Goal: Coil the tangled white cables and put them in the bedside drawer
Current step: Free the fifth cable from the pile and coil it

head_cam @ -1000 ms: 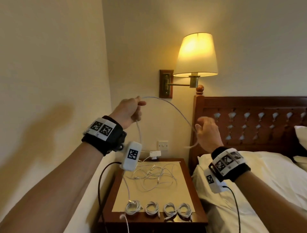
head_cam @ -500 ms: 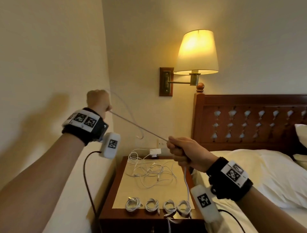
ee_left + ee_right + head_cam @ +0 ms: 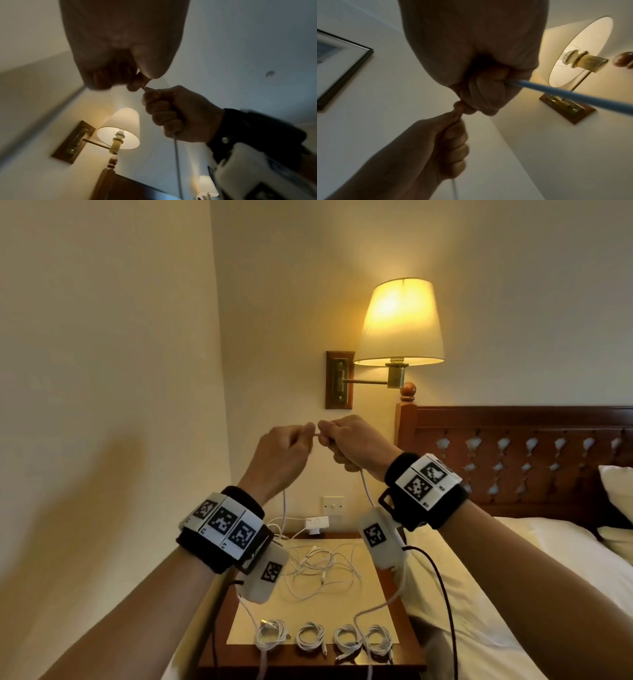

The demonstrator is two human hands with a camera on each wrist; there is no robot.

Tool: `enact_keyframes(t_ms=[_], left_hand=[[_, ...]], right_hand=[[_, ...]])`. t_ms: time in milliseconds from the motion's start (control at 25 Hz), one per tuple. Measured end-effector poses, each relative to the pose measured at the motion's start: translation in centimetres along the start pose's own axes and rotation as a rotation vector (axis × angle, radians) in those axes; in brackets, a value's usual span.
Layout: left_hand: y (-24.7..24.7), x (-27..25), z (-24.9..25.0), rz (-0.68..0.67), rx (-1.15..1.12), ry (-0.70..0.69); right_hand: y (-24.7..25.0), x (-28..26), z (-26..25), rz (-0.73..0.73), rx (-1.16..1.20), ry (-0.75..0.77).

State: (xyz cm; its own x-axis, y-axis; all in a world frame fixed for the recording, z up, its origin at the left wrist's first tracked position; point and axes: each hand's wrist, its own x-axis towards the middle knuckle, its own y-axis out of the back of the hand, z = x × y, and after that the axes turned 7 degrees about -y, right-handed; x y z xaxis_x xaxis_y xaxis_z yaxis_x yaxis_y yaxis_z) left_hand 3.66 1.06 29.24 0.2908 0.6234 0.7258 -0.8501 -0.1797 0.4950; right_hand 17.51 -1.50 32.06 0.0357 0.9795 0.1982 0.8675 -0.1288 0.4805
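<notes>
Both hands are raised in front of the wall, almost touching. My left hand (image 3: 296, 436) and right hand (image 3: 337, 436) each pinch the same white cable (image 3: 365, 487), a short stretch of it taut between them. Its two ends hang down past my wrists toward the nightstand (image 3: 409, 628). In the right wrist view the cable (image 3: 565, 94) runs out of my curled right fingers. A tangle of loose white cables (image 3: 318, 568) lies on the nightstand's top. Several coiled cables (image 3: 310, 640) sit in a row along its front edge. The drawer is not in view.
A lit wall lamp (image 3: 400, 323) hangs above the nightstand. A white charger plug (image 3: 317, 523) sits in the wall socket behind the tangle. The wooden headboard (image 3: 513, 446) and the bed (image 3: 479, 577) are to the right. The wall is close on the left.
My hands were far apart with the cable stretched between them; they have now come together in the middle, at chest height, and the cable's ends hang down.
</notes>
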Motion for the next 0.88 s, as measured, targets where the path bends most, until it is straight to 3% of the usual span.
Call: enact_keyframes(t_ms=[120, 240, 320, 400, 440, 520, 640, 760, 880], left_hand=[[2.2, 0.4, -2.6, 0.257, 0.208, 0.133], [6.6, 0.3, -7.0, 0.322, 0.341, 0.348], [7.4, -0.1, -8.1, 0.125, 0.479, 0.421], [5.8, -0.1, -7.1, -0.088, 0.597, 0.314], [4.3, 0.0, -5.8, -0.111, 0.533, 0.194], [1.3, -0.5, -2.1, -0.186, 0.178, 0.037], [-1.5, -1.0, 0.0, -0.310, -0.214, 0.126], [0.3, -0.4, -2.8, -0.065, -0.280, 0.281], [3.9, -0.3, -7.3, 0.257, -0.031, 0.388]], right_hand=[[1.2, -0.1, 2.7, -0.077, 0.006, -0.072], [3.3, -0.9, 7.1, -0.074, -0.051, -0.111], [3.6, -1.0, 8.4, -0.039, -0.029, -0.089], [2.9, -0.6, 7.4, -0.011, -0.051, -0.029], [2.2, -0.2, 6.5, 0.003, -0.079, 0.013], [1.0, 0.5, 4.7, 0.012, -0.148, 0.102], [0.9, 0.7, 4.1, -0.011, -0.150, 0.123], [2.3, -0.1, 6.6, -0.082, -0.006, 0.003], [3.8, -0.9, 10.2, -0.073, -0.011, -0.062]])
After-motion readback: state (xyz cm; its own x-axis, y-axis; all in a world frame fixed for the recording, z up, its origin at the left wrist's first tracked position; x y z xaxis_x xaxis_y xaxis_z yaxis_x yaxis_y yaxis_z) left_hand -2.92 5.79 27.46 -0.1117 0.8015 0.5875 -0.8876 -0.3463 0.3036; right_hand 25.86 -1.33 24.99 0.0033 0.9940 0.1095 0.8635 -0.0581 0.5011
